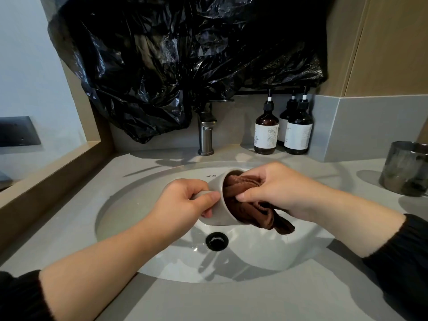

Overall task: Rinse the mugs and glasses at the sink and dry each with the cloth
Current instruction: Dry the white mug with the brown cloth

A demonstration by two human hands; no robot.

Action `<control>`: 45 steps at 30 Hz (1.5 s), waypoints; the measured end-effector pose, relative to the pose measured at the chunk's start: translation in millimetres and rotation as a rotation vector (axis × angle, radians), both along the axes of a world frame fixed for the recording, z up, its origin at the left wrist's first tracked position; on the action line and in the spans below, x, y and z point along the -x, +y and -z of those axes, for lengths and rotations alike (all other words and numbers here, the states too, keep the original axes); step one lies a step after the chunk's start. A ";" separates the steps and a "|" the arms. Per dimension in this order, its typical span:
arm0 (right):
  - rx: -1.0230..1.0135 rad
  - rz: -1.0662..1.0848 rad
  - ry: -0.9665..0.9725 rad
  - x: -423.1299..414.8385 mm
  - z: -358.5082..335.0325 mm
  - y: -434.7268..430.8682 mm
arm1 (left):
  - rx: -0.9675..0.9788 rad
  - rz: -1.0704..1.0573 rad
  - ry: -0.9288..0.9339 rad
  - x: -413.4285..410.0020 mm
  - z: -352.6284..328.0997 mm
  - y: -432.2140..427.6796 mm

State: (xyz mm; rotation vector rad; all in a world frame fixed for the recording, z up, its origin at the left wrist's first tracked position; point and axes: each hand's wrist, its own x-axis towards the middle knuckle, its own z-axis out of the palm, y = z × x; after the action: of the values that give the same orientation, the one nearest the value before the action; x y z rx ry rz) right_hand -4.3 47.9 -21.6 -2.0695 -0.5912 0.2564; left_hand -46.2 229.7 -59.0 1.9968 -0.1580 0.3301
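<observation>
Grey counter (208, 302) with a white sink (129, 205); black plastic sheet (173, 54) is hung behind the tap (206, 135). Grey mug (221, 216) is held on its side above the basin by the left hand (183, 202), fingers curled round it. Brown cloth (250, 209) is stuffed into the mug mouth and pinched by the right hand (278, 188) fingers, tail hanging out.

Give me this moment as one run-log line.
left hand: holds mug tilted over sink | right hand: pinches brown cloth, stuffed into mug | step: drying mug inside
</observation>
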 end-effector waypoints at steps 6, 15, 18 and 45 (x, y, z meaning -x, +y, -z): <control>0.014 0.034 -0.069 8.1 14.5 18.3 | -0.056 0.023 -0.046 3.8 0.0 -12.0; -0.407 0.058 0.235 -0.6 10.7 6.4 | -0.061 0.000 -0.059 3.3 -4.0 1.6; -0.476 0.116 0.267 -0.2 10.0 6.0 | -0.020 -0.017 -0.087 3.0 -3.4 1.6; -0.838 0.265 0.377 5.9 -12.8 5.4 | -0.003 -0.096 -0.132 2.6 -4.9 1.0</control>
State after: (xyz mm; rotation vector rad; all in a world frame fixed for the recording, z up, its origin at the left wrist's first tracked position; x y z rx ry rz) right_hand -10.2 53.3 -8.7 -1.2214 -0.1353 0.1901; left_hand -48.7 230.7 -54.2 1.9899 -0.1467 0.5242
